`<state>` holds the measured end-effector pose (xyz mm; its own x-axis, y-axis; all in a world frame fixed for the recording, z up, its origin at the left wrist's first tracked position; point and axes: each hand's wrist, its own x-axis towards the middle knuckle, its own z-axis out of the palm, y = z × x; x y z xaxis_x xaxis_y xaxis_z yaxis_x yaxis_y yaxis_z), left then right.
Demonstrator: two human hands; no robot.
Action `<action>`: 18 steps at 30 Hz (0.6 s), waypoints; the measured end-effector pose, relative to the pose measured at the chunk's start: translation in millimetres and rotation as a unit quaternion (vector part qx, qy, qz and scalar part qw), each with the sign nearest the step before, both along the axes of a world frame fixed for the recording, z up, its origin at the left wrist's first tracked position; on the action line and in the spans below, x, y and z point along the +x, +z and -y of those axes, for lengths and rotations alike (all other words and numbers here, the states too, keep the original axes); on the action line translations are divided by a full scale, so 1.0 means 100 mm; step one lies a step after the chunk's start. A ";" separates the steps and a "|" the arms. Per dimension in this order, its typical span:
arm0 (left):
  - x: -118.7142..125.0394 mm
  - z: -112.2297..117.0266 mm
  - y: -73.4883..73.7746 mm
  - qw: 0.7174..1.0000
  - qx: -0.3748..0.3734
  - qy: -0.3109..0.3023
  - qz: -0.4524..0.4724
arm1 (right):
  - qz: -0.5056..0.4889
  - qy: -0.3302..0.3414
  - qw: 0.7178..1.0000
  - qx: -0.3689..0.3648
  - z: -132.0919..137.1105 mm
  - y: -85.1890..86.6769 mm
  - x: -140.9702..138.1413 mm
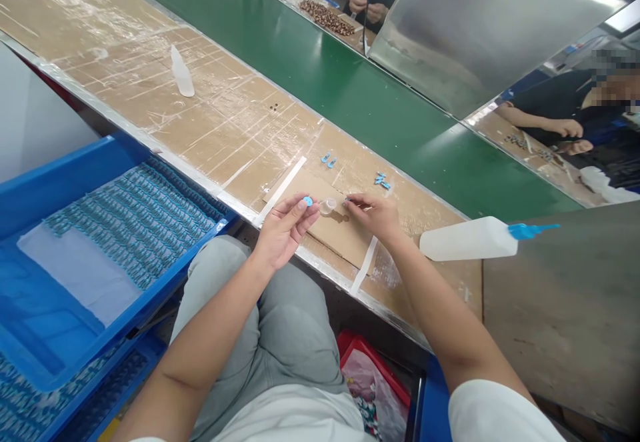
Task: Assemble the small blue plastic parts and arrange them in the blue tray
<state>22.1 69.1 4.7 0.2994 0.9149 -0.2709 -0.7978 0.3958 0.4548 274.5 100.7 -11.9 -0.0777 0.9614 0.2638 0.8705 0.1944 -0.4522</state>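
Note:
My left hand (285,229) pinches a small round-ended blue piece (308,201) between thumb and fingers, above a cardboard sheet (345,239) taped to the bench. Opposite it, my right hand (373,214) has thumb and forefinger pressed together around something tiny that I cannot make out. Between the hands, a small clear round cup (328,206) stands on the cardboard. Beyond them lie a pair of small blue parts (329,161) and a little cluster of similar blue parts (383,181).
A white squeeze bottle (470,239) with a blue nozzle lies beside my right forearm. Another translucent bottle (182,74) rests farther left. A green conveyor belt (300,49) runs behind the bench. Blue trays (120,322) holding rows of parts are at my left. Two co-workers sit across.

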 end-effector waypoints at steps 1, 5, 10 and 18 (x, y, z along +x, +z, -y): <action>0.00 0.00 0.00 1.000 0.000 0.001 0.000 | -0.012 -0.008 1.000 0.001 0.01 -0.02 0.00; 0.00 0.00 -0.01 1.000 0.011 0.001 -0.010 | -0.047 -0.031 0.998 0.006 0.04 -0.07 -0.02; 0.00 0.01 0.00 1.000 0.018 0.000 -0.010 | -0.153 -0.064 0.985 0.049 0.08 0.02 -0.16; 0.00 -0.01 -0.02 1.000 0.006 0.001 -0.001 | -0.096 0.010 0.991 0.088 0.15 0.21 -0.38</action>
